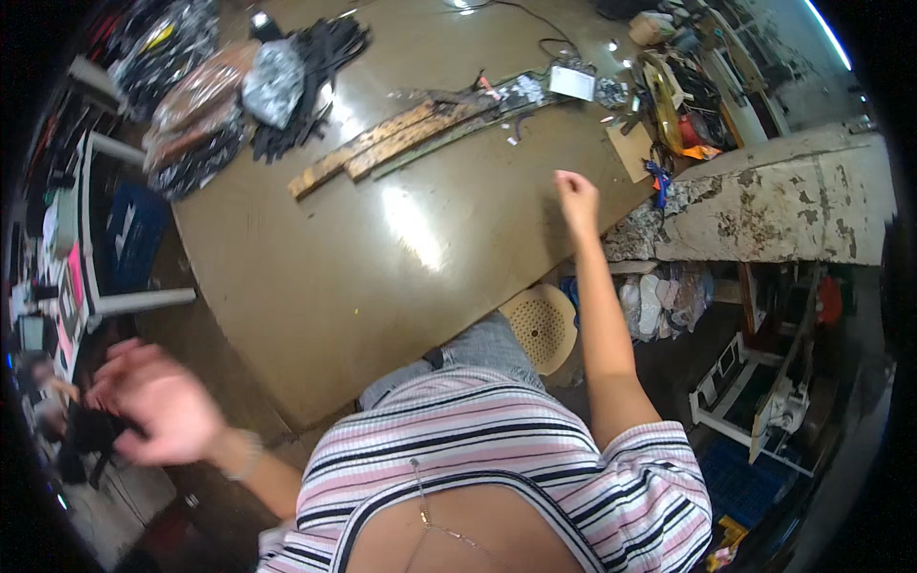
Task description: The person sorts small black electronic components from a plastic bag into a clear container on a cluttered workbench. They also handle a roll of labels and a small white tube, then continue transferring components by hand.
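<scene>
My left hand [167,406] is raised off the table's left side, smeared by motion, with its fingers spread and nothing seen in it. A dark object [86,441] lies just beyond its fingers, too blurred to name. Over the right part of the brown table [287,258], my right hand [578,202] has its fingers curled in, and nothing shows in it. Nearest to that hand are a flat tan piece of card [630,153] and a blue tool [657,181] at the table's right edge.
Long wooden strips [392,143] lie across the table, with a white box [571,83] at their far end. Plastic-wrapped bundles [196,110] and black straps [325,67] sit at the far left. A worn ledge [774,201] borders the right; a perforated stool [541,329] stands below.
</scene>
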The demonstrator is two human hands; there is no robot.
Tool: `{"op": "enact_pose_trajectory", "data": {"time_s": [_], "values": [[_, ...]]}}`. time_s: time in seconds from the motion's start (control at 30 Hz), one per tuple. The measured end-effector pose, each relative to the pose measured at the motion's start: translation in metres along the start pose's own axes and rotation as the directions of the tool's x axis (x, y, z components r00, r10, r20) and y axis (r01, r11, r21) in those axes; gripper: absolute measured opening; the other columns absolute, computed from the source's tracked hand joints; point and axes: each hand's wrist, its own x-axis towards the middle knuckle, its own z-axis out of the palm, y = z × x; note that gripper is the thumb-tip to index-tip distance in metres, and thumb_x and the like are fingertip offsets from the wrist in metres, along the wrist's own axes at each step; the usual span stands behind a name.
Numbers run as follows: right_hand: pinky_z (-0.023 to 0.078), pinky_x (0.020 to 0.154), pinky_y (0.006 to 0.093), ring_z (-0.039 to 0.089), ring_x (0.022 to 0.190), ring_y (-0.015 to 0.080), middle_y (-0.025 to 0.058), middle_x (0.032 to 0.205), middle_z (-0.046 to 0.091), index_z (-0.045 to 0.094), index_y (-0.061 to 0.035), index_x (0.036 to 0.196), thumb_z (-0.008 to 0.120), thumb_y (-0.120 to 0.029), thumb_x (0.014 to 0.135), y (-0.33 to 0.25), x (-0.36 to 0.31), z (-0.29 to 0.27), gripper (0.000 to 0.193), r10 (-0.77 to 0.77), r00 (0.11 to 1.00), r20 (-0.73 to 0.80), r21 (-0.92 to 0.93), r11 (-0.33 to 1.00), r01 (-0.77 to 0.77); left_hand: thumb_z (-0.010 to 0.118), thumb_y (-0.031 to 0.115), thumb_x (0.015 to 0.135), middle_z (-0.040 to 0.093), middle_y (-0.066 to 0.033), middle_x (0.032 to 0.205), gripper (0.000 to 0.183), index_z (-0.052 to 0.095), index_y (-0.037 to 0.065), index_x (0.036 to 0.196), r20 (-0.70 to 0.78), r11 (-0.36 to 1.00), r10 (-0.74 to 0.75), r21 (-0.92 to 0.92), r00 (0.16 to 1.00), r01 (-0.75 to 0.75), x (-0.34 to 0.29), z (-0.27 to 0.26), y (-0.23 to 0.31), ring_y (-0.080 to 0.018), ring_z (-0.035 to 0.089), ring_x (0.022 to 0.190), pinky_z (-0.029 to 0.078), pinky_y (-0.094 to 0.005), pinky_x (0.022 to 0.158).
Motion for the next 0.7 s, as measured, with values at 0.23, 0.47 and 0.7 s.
{"op": "enact_pose_trajectory", "data": {"time_s": [0.23, 0.47, 0.7], "values": [[0.050, 0.075, 0.0391, 0.062, 0.086, 0.0305, 0.0150, 0.091, 0.066, 0.069, -0.0044, 0.091, 0.066, -0.026, 0.081, 0.028, 0.096, 0.101, 0.024, -0.091, 0.996, 0.016, -0.504, 0.860, 0.087, 0.035, 0.031, 0.097, 0.062, -0.0124, 0.094, 0.040, 0.052, -0.001, 0.115, -0.518, 0.384, -0.699, 0.309, 0.493, 0.870, -0.131, 0.011, -0.173, -0.0230, 0.062, 0.087, 0.052, -0.0353, 0.079], [0.048, 0.074, 0.0427, 0.058, 0.090, 0.0317, 0.0140, 0.090, 0.062, 0.064, -0.0042, 0.083, 0.061, -0.016, 0.081, 0.059, 0.132, 0.089, 0.012, -0.152, 0.968, 0.198, -0.450, 0.863, 0.227, 0.058, 0.007, 0.088, 0.062, -0.0118, 0.094, 0.017, 0.065, -0.001, 0.102, -0.377, -0.020, -0.756, 0.830, 0.535, 0.557, -0.123, 0.022, -0.341, -0.0164, 0.061, 0.081, 0.049, -0.0253, 0.071], [0.046, 0.075, 0.0395, 0.055, 0.084, 0.0311, 0.0131, 0.087, 0.060, 0.061, -0.0017, 0.085, 0.063, -0.010, 0.079, 0.107, 0.211, -0.011, 0.010, -0.427, 0.865, 0.263, -0.414, 0.760, 0.501, 0.055, 0.015, 0.089, 0.058, -0.0154, 0.102, 0.031, 0.056, 0.002, 0.118, -0.226, -0.279, -0.514, 0.956, 0.827, 0.088, -0.095, -0.021, -0.576, -0.0316, 0.059, 0.089, 0.051, -0.0378, 0.074]]}}
